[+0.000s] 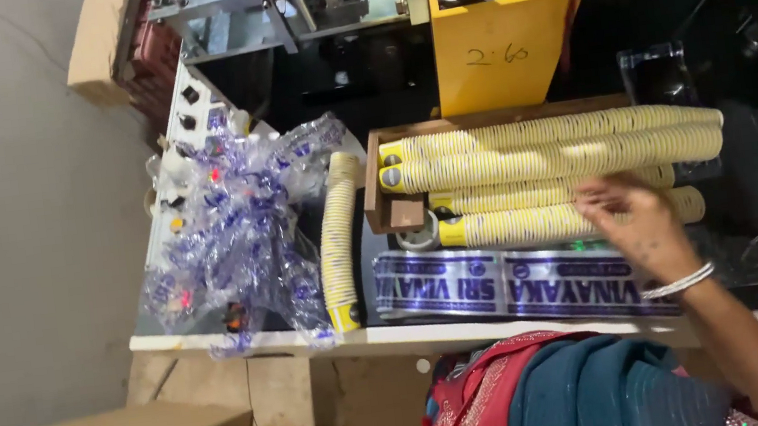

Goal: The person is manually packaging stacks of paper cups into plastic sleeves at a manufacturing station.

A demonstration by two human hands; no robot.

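Reaching over the worktop (251,344), the right hand (639,223) spreads its grip open, holding nothing, fingertips (592,201) touching the lowest stack of yellow paper cups (532,222), three more stacks beyond it, a printed plastic sleeve (502,287) just beneath.

**One hand reaching forward, fingers spread**

The right hand (639,221) extends from the lower right of the view, forearm angled up and to the left. A pale beaded bracelet circles the wrist. The fingers (597,193) are loosely splayed and slightly blurred, palm turned down, the grip unclosed on anything. The left hand does not appear in view.
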